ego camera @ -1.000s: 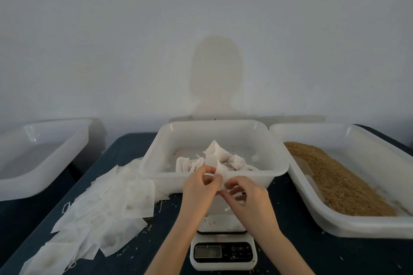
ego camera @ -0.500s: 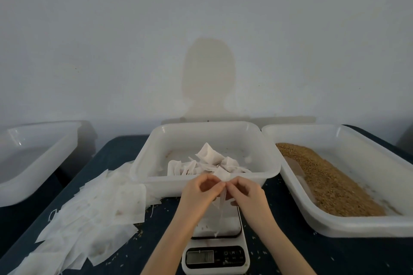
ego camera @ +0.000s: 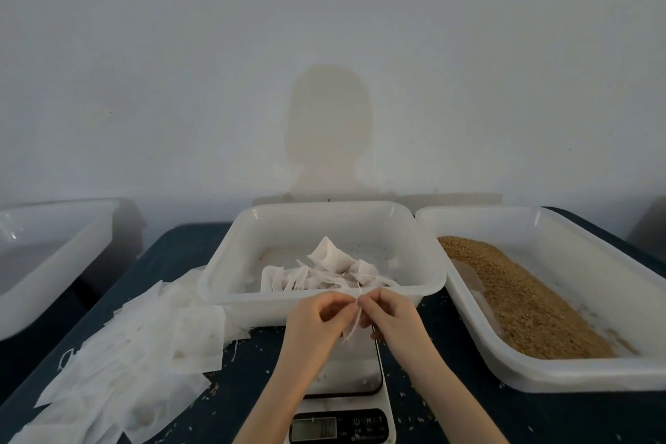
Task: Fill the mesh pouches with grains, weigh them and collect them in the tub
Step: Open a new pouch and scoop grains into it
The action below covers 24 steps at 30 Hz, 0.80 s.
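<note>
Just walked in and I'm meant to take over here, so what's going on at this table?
A person is holding a small pouch over the scale, both hands pinching its string: left hand, right hand. Filled pouches already lie in the middle tub. Empty pouches are heaped on the left, and the grain sits in the tray on the right.

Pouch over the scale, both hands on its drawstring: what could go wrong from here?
1. The pouch is held only by the left hand and right hand pinching its drawstring; a slip could spill grains onto the scale.
2. Loose grains already dot the table; any on the scale's platform may skew the reading.
</note>
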Each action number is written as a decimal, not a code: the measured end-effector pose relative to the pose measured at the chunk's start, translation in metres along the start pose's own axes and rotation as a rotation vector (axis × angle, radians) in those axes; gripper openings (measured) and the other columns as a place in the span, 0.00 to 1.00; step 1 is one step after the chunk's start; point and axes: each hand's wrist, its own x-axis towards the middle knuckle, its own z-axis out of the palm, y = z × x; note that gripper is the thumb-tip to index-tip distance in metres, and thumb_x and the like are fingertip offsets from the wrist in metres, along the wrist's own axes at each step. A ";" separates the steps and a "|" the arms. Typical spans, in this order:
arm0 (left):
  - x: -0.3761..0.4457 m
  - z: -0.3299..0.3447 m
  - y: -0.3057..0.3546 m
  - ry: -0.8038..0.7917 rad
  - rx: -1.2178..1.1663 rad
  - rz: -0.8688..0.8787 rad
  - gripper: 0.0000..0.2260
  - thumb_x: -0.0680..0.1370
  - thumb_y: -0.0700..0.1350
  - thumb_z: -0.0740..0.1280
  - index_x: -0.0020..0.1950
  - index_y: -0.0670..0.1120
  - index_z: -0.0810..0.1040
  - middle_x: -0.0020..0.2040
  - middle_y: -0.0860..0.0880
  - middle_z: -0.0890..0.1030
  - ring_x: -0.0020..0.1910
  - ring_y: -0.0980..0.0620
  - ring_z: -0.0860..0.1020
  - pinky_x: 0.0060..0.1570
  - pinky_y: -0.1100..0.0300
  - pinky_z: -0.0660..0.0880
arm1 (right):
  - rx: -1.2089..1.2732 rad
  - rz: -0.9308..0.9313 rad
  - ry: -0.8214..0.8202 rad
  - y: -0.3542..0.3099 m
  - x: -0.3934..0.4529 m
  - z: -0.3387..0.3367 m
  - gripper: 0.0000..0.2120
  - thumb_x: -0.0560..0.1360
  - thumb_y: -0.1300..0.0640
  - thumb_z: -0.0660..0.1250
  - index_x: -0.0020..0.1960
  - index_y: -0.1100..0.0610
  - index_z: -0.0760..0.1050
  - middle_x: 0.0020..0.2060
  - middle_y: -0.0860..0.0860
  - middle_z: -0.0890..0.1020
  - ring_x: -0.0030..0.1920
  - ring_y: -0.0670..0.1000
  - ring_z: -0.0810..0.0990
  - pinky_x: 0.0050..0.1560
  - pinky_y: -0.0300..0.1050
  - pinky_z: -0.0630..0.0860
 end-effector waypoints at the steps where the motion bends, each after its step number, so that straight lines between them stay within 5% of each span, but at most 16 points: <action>1: 0.000 0.000 -0.001 0.004 -0.003 -0.009 0.06 0.75 0.43 0.70 0.43 0.55 0.79 0.39 0.58 0.82 0.40 0.65 0.80 0.39 0.72 0.74 | -0.008 -0.001 -0.004 -0.001 0.000 -0.001 0.08 0.79 0.57 0.64 0.43 0.56 0.78 0.29 0.45 0.80 0.32 0.39 0.77 0.35 0.31 0.73; 4: 0.001 0.000 -0.007 0.107 0.164 0.008 0.03 0.76 0.44 0.69 0.43 0.52 0.78 0.40 0.55 0.82 0.37 0.62 0.79 0.39 0.71 0.75 | -0.068 0.023 0.031 -0.002 0.001 -0.003 0.09 0.79 0.56 0.63 0.41 0.54 0.76 0.30 0.46 0.78 0.33 0.42 0.77 0.35 0.33 0.73; 7: 0.001 -0.003 -0.009 0.202 0.477 0.091 0.03 0.78 0.47 0.67 0.46 0.49 0.79 0.38 0.56 0.80 0.36 0.61 0.77 0.40 0.71 0.72 | -0.417 -0.039 0.186 -0.002 -0.003 -0.004 0.09 0.77 0.51 0.64 0.38 0.49 0.72 0.31 0.46 0.77 0.33 0.44 0.76 0.36 0.37 0.73; 10: 0.001 -0.001 -0.007 0.195 0.472 0.170 0.03 0.78 0.47 0.66 0.45 0.49 0.77 0.35 0.57 0.77 0.34 0.61 0.76 0.39 0.73 0.70 | -0.644 -0.164 0.265 -0.006 -0.009 0.000 0.09 0.74 0.49 0.64 0.36 0.48 0.69 0.29 0.45 0.76 0.30 0.45 0.75 0.32 0.36 0.71; 14: 0.001 0.004 -0.003 0.080 0.387 0.106 0.04 0.77 0.54 0.65 0.48 0.57 0.72 0.35 0.62 0.75 0.36 0.67 0.75 0.39 0.78 0.69 | -0.533 -0.180 0.235 -0.005 -0.005 0.005 0.10 0.77 0.50 0.64 0.37 0.48 0.69 0.30 0.46 0.76 0.32 0.46 0.77 0.32 0.38 0.74; 19: 0.001 -0.002 -0.005 0.022 0.515 0.116 0.09 0.78 0.50 0.65 0.56 0.51 0.79 0.42 0.59 0.79 0.37 0.65 0.75 0.42 0.75 0.72 | -0.298 -0.140 0.098 -0.004 -0.004 0.003 0.09 0.79 0.56 0.63 0.41 0.49 0.68 0.32 0.47 0.79 0.32 0.43 0.80 0.34 0.34 0.75; 24: 0.000 -0.005 0.004 0.114 0.754 0.124 0.09 0.81 0.49 0.58 0.59 0.53 0.73 0.43 0.54 0.81 0.40 0.59 0.78 0.43 0.65 0.75 | -0.858 -0.328 0.112 -0.009 -0.010 0.003 0.06 0.80 0.51 0.58 0.46 0.46 0.62 0.34 0.43 0.74 0.30 0.43 0.72 0.26 0.34 0.63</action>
